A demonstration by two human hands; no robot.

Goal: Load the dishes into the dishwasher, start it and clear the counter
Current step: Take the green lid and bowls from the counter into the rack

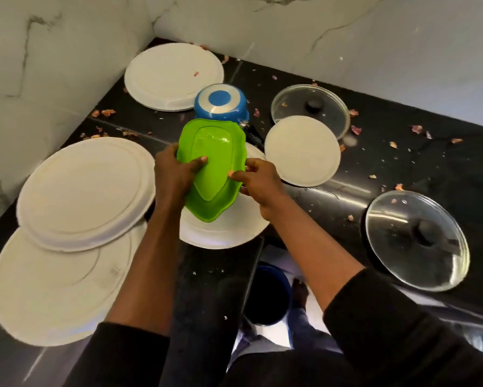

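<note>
Left hand (173, 174): being held at centre, thumb being pressed across the green dish (215, 152), fingers being curled behind its left rim. Right hand (258, 180): being held just to the right, the dish's right rim being pinched between thumb and fingers. Forearms: being extended from near to far, bare; black sleeves being worn above.

Left hand (176, 174) gripping one edge and right hand (258, 177) pinching the other, a person holds an upturned green dish (215, 163) over a white plate (223, 236) on a black counter (374, 152). An inverted blue bowl (220, 103) sits just behind. Stacked plates (86, 191), a glass lid (417, 241) and peel scraps (356, 129) lie around.
</note>
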